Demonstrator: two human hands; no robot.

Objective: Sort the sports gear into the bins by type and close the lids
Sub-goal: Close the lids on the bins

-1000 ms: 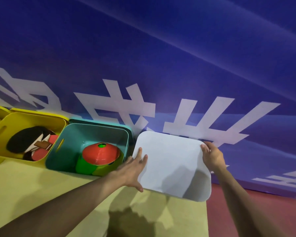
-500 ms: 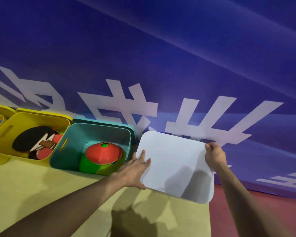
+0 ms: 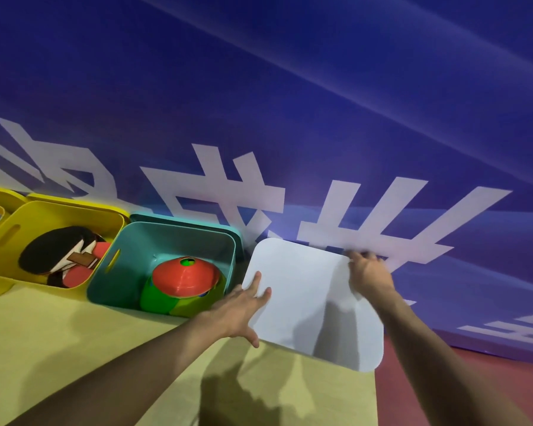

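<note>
Gripping white lid (image 3: 308, 299) edges: left hand (image 3: 237, 309), right hand (image 3: 368, 273)

left hand (image 3: 240, 305) flat, fingers (image 3: 254, 282) spread, right hand (image 3: 368, 273) curled, gripping

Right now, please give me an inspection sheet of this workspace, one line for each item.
Surface: yellow-green table; bins stand along its far edge.
Job's things: white lid lies on the rightmost bin; teal bin open, holds stacked orange and green cones; yellow bin open, holds paddles.
Clutter: nothing seen.
Hands: left hand flat on the lid's left edge; right hand grips its far right corner.
Cables: nothing seen.
Surroundings: blue banner with white characters behind; red floor at right.
</note>
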